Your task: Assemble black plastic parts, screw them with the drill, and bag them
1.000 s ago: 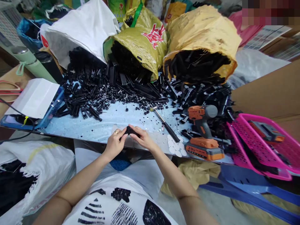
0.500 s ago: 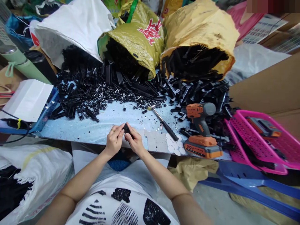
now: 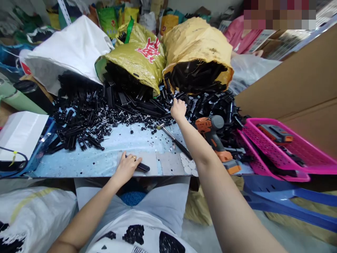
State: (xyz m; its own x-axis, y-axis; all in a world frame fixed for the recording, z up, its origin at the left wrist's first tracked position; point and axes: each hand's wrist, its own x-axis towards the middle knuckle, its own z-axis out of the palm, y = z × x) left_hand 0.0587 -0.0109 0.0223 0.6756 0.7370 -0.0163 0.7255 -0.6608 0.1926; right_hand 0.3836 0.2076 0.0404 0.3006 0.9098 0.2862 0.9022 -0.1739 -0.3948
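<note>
Near the table's front edge, my left hand (image 3: pixel 128 166) is closed over a black plastic part (image 3: pixel 143 167), pressing it on a grey board (image 3: pixel 152 162). My right hand (image 3: pixel 179 108) reaches far forward to the heap of black parts (image 3: pixel 207 103) below the yellow sack; its fingers are bent at the parts, and whether they grip one is too small to tell. A hammer (image 3: pixel 181 148) lies beside my right forearm. The orange and grey drill (image 3: pixel 210 131) is partly hidden by that forearm.
Three open sacks, white (image 3: pixel 76 45), olive (image 3: pixel 131 63) and yellow (image 3: pixel 196 42), spill black parts across the back. Pink baskets (image 3: pixel 276 168) stand right, beside a cardboard wall (image 3: pixel 289 84). White discs (image 3: pixel 187 165) lie at the front edge. A person in pink is behind.
My hands have parted from the small black part they held together. My right hand has moved forward to the heap; my left rests lower on a black part. The view has shifted right.
</note>
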